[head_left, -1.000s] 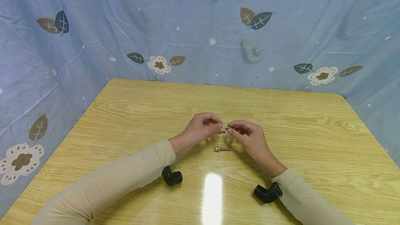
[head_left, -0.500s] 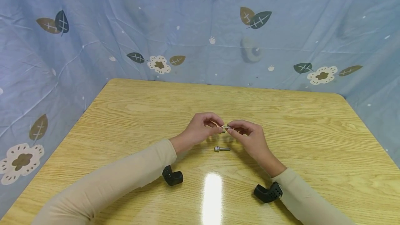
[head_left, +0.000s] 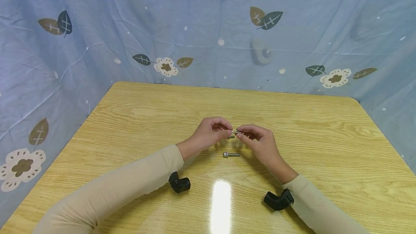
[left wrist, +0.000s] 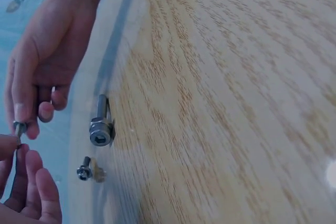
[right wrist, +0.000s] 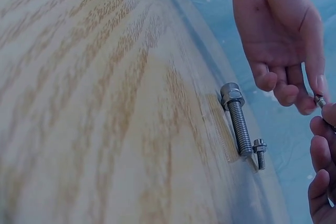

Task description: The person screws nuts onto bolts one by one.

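Observation:
Over the middle of the table both hands meet at a small metal bolt (head_left: 234, 131). My left hand (head_left: 211, 133) pinches its left end between thumb and fingertips. From the other side, my right hand (head_left: 258, 140) pinches the right end, where a nut-like piece (left wrist: 20, 128) shows in the left wrist view. The fingertips cover much of the bolt. Below the hands lies a large socket-head bolt (head_left: 231, 155) with a nut close to its head, seen again as a large bolt (right wrist: 237, 119) in the right wrist view. Beside it is a small bolt (left wrist: 84, 168) with a nut.
The wood-grain table (head_left: 156, 111) reaches well past both hands. A blue patterned curtain (head_left: 208, 31) hangs behind and at the sides. Black wrist mounts (head_left: 180, 183) sit under both forearms. Glare (head_left: 221, 205) brightens the near part of the tabletop.
The left thumb and fingers shift slightly along the held bolt, baring more of it half a second ago and covering more now. The right hand and the bolts on the table stay put.

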Demonstrator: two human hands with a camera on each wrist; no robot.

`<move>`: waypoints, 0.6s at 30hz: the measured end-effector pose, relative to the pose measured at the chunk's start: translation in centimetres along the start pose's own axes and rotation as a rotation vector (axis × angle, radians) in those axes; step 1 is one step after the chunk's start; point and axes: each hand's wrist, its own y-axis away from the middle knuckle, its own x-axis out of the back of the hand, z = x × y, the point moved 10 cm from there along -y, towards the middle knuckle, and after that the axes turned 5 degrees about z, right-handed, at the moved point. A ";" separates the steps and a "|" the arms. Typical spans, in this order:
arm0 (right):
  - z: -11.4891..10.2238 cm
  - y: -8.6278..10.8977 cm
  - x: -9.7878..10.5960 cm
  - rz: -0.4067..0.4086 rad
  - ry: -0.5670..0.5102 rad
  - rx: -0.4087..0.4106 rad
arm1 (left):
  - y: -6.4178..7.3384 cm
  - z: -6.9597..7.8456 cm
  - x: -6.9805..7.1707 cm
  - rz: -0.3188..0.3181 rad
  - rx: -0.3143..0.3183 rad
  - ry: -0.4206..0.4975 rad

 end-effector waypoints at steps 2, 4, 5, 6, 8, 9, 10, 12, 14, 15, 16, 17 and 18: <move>0.1 0.0 0.0 0.000 -0.002 0.002 | 0.0 0.2 0.0 0.000 -0.021 0.001; 0.1 0.0 -0.1 -0.001 -0.007 0.005 | 0.0 0.3 0.0 -0.002 -0.033 0.001; 0.1 0.0 -0.1 -0.002 -0.011 0.007 | 0.1 0.3 0.0 -0.005 -0.037 0.001; 0.1 0.0 -0.1 -0.002 -0.015 0.009 | 0.1 0.3 0.0 -0.009 -0.035 0.007; 0.1 -0.1 -0.1 0.000 -0.020 0.013 | 0.1 0.2 0.0 -0.014 -0.027 0.014; 0.0 -0.1 0.0 0.001 -0.020 0.014 | 0.0 0.1 0.0 -0.015 -0.020 0.022; 0.0 -0.1 0.0 0.004 -0.021 0.015 | 0.0 0.1 0.0 -0.015 -0.011 0.025; 0.0 -0.1 0.0 0.008 -0.020 0.014 | -0.1 -0.1 0.0 -0.010 0.010 0.031; 0.0 -0.1 0.1 0.011 -0.020 0.011 | -0.1 -0.2 0.0 -0.002 0.022 0.029; 0.0 -0.1 0.1 0.009 -0.019 0.009 | -0.1 -0.2 0.0 0.003 0.025 0.028; 0.1 -0.1 0.0 0.008 -0.020 0.008 | -0.1 -0.2 0.0 0.007 0.028 0.024; 0.1 -0.1 0.0 0.005 -0.020 0.007 | -0.1 -0.2 0.0 0.010 0.027 0.024; 0.1 -0.1 0.0 0.003 -0.021 0.007 | -0.1 -0.2 0.1 0.012 0.022 0.023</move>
